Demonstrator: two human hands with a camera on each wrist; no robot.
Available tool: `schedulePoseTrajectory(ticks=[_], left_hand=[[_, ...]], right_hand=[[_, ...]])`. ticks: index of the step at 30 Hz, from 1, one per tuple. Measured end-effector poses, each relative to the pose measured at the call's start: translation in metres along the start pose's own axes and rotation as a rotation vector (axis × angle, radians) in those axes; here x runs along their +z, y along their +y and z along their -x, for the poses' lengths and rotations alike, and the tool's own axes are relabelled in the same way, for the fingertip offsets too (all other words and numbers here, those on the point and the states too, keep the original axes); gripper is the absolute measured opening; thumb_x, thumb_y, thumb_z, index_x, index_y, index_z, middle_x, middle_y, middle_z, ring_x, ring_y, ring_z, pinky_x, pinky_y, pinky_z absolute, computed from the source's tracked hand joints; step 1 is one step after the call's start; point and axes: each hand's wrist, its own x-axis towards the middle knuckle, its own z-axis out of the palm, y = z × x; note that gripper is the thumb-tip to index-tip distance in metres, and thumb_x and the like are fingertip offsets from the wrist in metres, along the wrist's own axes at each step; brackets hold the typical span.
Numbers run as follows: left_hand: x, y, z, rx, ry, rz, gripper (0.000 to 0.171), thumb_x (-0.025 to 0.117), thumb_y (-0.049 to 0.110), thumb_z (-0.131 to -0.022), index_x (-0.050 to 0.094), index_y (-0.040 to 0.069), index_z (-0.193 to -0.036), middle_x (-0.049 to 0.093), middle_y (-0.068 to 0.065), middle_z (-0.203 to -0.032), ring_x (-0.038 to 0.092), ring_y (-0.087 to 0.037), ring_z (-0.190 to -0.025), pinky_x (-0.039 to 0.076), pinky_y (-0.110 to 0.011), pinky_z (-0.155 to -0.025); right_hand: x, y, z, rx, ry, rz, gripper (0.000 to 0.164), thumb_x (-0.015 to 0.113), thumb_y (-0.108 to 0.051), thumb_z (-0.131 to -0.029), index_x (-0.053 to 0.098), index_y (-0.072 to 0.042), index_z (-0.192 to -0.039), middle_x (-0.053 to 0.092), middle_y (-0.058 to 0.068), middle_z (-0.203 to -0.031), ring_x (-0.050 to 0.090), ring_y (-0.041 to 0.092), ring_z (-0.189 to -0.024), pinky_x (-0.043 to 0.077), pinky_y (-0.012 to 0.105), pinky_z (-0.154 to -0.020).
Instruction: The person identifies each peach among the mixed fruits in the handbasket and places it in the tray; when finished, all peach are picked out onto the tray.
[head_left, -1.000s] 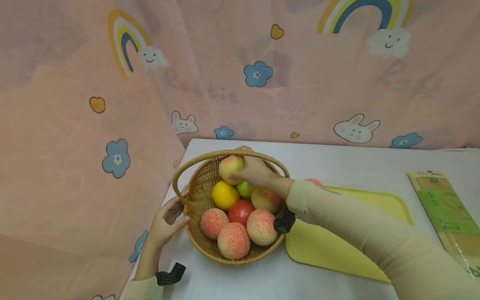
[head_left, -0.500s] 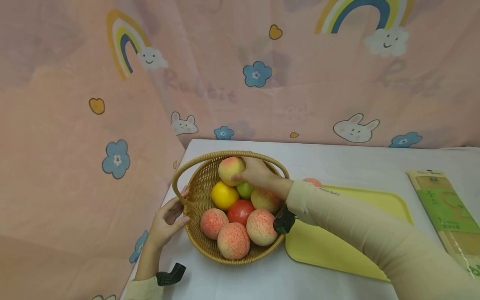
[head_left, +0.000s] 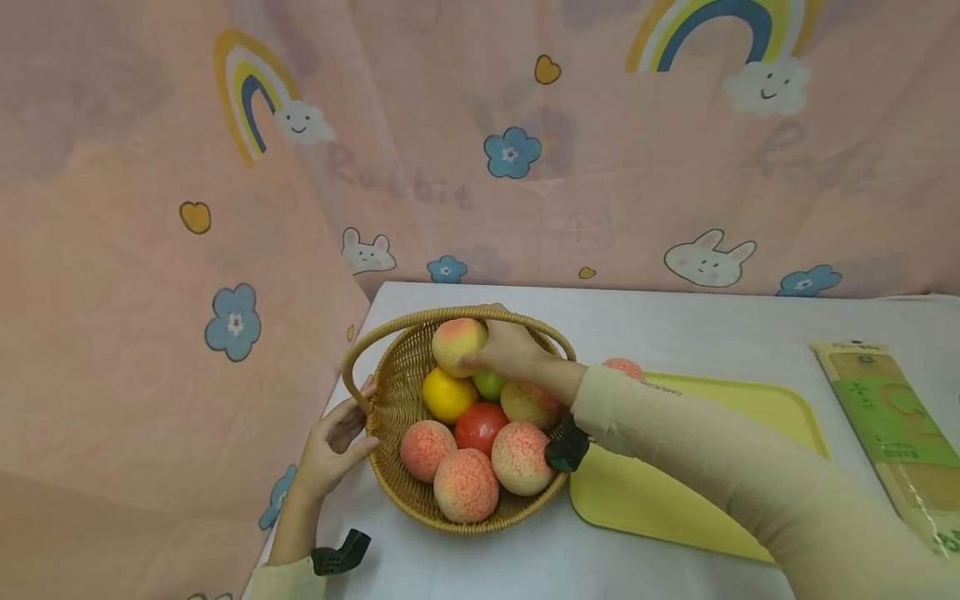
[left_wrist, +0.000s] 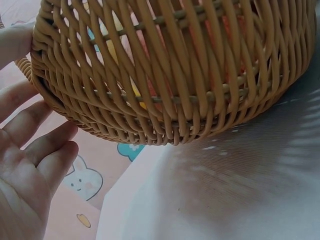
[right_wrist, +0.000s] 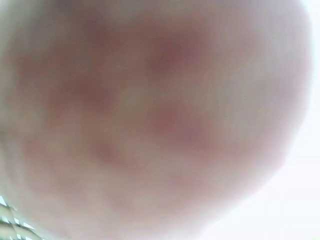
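Note:
A wicker basket with an arched handle stands on the white table and holds several fruits. Beneath the handle, my right hand grips a yellow-pink peach at the basket's far side. A yellow fruit, a green fruit, a red tomato-like fruit and several speckled peaches lie around and below it. At the basket's left side, my left hand holds the wall near the handle's base. The left wrist view shows its fingers against the weave. A blurred round surface fills most of the right wrist view.
Right of the basket lies a yellow tray, partly covered by my right sleeve. A pink fruit shows at its far left corner. A flat green-and-tan package lies farther right. Patterned pink cloth hangs behind and at the left.
The view has shifted slightly, so the scene sits a little lower. My right hand keeps its grip on the peach in the basket, and my left hand stays on the basket.

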Motion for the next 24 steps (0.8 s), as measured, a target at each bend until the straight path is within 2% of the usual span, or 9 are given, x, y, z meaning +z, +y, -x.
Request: schedulePoseTrajectory(ticks=[3,9,13,16,20,24], left_hand=[[0.000,0.001,0.000,-0.007,-0.001,-0.003,0.062,0.061,-0.017,-0.079,0.038,-0.014,-0.136,0.043,-0.015,-0.146,0.045,-0.013,-0.133,0.039,-0.022,-0.107],[0.000,0.001,0.000,0.001,-0.008,-0.023,0.062,0.060,-0.018,-0.078,0.038,-0.015,-0.136,0.036,-0.026,-0.146,0.042,-0.012,-0.134,0.038,-0.021,-0.107],[0.000,0.001,0.000,0.006,-0.012,-0.023,0.062,0.060,-0.019,-0.078,0.038,-0.015,-0.136,0.033,-0.031,-0.146,0.041,-0.012,-0.135,0.037,-0.021,-0.108],[0.000,0.000,0.000,0.013,-0.014,-0.020,0.062,0.060,-0.018,-0.078,0.037,-0.016,-0.135,0.036,-0.025,-0.147,0.041,-0.012,-0.135,0.037,-0.021,-0.107],[-0.001,-0.001,0.001,0.019,-0.013,-0.009,0.061,0.060,-0.019,-0.078,0.037,-0.016,-0.135,0.043,-0.012,-0.146,0.043,-0.012,-0.133,0.038,-0.021,-0.107],[-0.001,-0.001,0.001,0.017,-0.011,-0.013,0.062,0.060,-0.019,-0.079,0.038,-0.014,-0.136,0.040,-0.015,-0.147,0.042,-0.014,-0.134,0.038,-0.021,-0.107]], right_hand=[[-0.002,-0.002,0.003,-0.054,-0.015,0.026,0.062,0.078,-0.030,-0.074,0.053,-0.016,-0.129,0.046,0.004,-0.129,0.054,0.022,-0.100,0.047,0.035,-0.090],[-0.010,-0.016,0.017,-0.109,-0.079,0.093,0.068,0.079,-0.036,-0.072,0.047,-0.027,-0.132,0.060,0.000,-0.119,0.058,0.018,-0.104,0.048,0.037,-0.092],[-0.016,-0.024,0.032,-0.189,-0.124,0.060,0.068,0.080,-0.030,-0.074,0.048,-0.021,-0.134,0.057,0.000,-0.129,0.053,0.019,-0.121,0.043,0.037,-0.104],[-0.021,-0.026,0.044,-0.282,-0.161,-0.017,0.068,0.080,-0.022,-0.075,0.049,-0.014,-0.134,0.055,0.001,-0.133,0.048,0.020,-0.129,0.037,0.034,-0.111],[-0.028,-0.023,0.060,-0.358,-0.197,-0.093,0.068,0.080,-0.015,-0.074,0.048,-0.013,-0.134,0.053,0.000,-0.132,0.046,0.018,-0.129,0.036,0.031,-0.111],[-0.036,-0.015,0.077,-0.428,-0.212,-0.158,0.070,0.080,-0.012,-0.074,0.047,-0.012,-0.135,0.050,-0.001,-0.136,0.043,0.017,-0.131,0.038,0.029,-0.109]])
